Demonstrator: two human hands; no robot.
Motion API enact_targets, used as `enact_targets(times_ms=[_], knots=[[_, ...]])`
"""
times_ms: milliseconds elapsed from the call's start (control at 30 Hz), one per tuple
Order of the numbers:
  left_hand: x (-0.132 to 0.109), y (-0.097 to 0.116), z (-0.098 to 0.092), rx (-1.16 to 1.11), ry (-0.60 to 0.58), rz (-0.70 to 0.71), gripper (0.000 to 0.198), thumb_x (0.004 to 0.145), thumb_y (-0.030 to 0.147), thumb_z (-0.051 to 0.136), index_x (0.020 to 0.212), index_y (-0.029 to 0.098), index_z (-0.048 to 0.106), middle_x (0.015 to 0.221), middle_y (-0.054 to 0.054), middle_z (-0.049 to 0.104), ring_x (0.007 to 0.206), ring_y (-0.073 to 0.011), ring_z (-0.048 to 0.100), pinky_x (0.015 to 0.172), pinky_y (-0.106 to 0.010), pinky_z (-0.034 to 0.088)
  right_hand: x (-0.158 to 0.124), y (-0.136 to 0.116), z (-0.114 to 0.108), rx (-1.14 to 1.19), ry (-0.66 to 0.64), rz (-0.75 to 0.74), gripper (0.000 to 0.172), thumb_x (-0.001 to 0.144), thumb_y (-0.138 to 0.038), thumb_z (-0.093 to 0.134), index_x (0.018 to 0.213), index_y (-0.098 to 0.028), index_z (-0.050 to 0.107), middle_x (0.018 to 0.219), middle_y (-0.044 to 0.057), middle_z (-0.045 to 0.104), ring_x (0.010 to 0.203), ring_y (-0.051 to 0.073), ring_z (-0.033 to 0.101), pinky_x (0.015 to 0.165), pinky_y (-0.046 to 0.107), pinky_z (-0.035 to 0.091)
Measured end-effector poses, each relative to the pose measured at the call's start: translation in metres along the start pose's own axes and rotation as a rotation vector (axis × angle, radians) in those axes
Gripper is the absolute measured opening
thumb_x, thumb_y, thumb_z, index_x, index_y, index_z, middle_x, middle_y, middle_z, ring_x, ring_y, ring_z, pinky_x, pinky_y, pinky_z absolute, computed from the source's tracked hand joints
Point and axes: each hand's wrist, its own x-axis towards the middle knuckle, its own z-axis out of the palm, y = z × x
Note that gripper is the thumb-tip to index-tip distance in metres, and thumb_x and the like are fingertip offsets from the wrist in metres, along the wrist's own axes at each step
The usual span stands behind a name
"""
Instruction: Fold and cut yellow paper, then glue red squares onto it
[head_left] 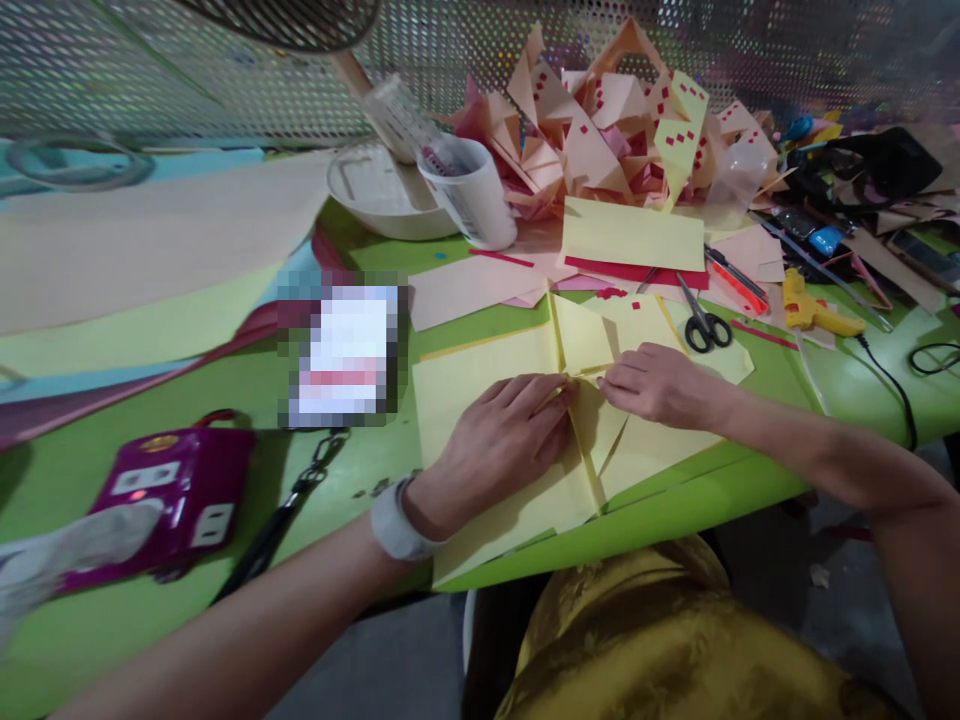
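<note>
A large sheet of pale yellow paper (480, 365) lies in front of me, with a raised fold down its middle and folded flaps standing up right of it. My left hand (506, 430) is closed at the central fold, its fingertips gripping the paper's edge. Close beside it, my right hand (660, 385) is curled, thumb and finger pinching a yellow paper flap. The fingertips of both hands nearly meet. Black-handled scissors (707, 330) rest just beyond my right hand, near small red paper bits (611, 294).
A heap of folded peach paper shapes (600, 130) stands at the back. Near it are a white cup (476, 195), a fan base (375, 195), a red cutter (739, 285) and a yellow glue gun (817, 305). A blurred-out phone (345, 350) and purple power strip (180, 490) lie left.
</note>
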Motion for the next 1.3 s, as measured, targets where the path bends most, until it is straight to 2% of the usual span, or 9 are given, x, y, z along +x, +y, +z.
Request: enact_targets(times_ms=[267, 567, 667, 833, 1033, 1200, 1300], knots=[[0.000, 0.000, 0.000, 0.022, 0.002, 0.006, 0.028, 0.091, 0.015, 0.046, 0.111, 0.011, 0.064, 0.108, -0.016, 0.071, 0.093, -0.0291, 0.068, 0.078, -0.042, 0.058, 0.002, 0.002, -0.006, -0.010, -0.076, -0.027, 0.028, 0.098, -0.002, 0.042, 0.102, -0.012, 0.068, 0.099, 0.008, 0.070, 0.085, 0.015, 0.056, 0.066, 0.030, 0.040], [0.001, 0.001, 0.001, 0.031, 0.028, 0.010, 0.028, 0.090, 0.014, 0.045, 0.107, 0.010, 0.066, 0.106, -0.016, 0.071, 0.091, -0.0290, 0.067, 0.076, -0.041, 0.057, 0.001, 0.003, -0.007, -0.010, -0.049, -0.073, 0.026, 0.097, -0.002, 0.044, 0.094, -0.007, 0.068, 0.099, 0.010, 0.069, 0.085, 0.017, 0.057, 0.063, 0.030, 0.040], [0.001, 0.001, 0.002, 0.012, 0.028, -0.001, 0.027, 0.091, 0.014, 0.047, 0.109, 0.011, 0.067, 0.106, -0.016, 0.071, 0.092, -0.0288, 0.067, 0.076, -0.041, 0.056, 0.001, 0.001, -0.007, -0.001, -0.078, -0.070, 0.027, 0.097, -0.003, 0.041, 0.094, -0.007, 0.068, 0.099, 0.011, 0.069, 0.085, 0.017, 0.057, 0.063, 0.031, 0.039], [0.001, 0.000, 0.001, 0.010, 0.025, 0.011, 0.027, 0.090, 0.013, 0.048, 0.108, 0.009, 0.067, 0.107, -0.016, 0.071, 0.091, -0.0291, 0.066, 0.076, -0.042, 0.056, -0.001, 0.001, -0.006, 0.075, -0.117, -0.032, 0.029, 0.099, -0.011, 0.040, 0.100, -0.006, 0.068, 0.100, 0.013, 0.067, 0.087, 0.020, 0.056, 0.066, 0.034, 0.041], [0.000, -0.001, 0.001, 0.002, 0.009, 0.003, 0.026, 0.092, 0.014, 0.046, 0.106, 0.010, 0.067, 0.107, -0.017, 0.071, 0.092, -0.0292, 0.066, 0.076, -0.042, 0.056, -0.002, 0.005, -0.009, 0.206, -0.182, 0.028, 0.030, 0.097, -0.020, 0.048, 0.117, -0.005, 0.064, 0.107, 0.014, 0.065, 0.094, 0.023, 0.055, 0.076, 0.037, 0.043], [0.001, 0.001, 0.003, 0.014, -0.043, -0.036, 0.038, 0.091, 0.014, 0.043, 0.125, 0.011, 0.061, 0.110, -0.016, 0.069, 0.097, -0.0292, 0.065, 0.080, -0.042, 0.055, -0.001, 0.006, -0.011, 0.230, -0.249, 0.032, 0.032, 0.098, -0.022, 0.046, 0.118, -0.004, 0.063, 0.110, 0.016, 0.063, 0.099, 0.024, 0.053, 0.079, 0.038, 0.042], [0.003, 0.002, 0.003, 0.051, -0.067, -0.025, 0.035, 0.092, 0.016, 0.042, 0.117, 0.011, 0.066, 0.112, -0.017, 0.068, 0.099, -0.0305, 0.063, 0.082, -0.044, 0.054, 0.000, 0.006, -0.012, 0.241, -0.245, 0.035, 0.030, 0.097, -0.022, 0.047, 0.116, -0.004, 0.064, 0.110, 0.016, 0.063, 0.099, 0.025, 0.053, 0.079, 0.039, 0.042]])
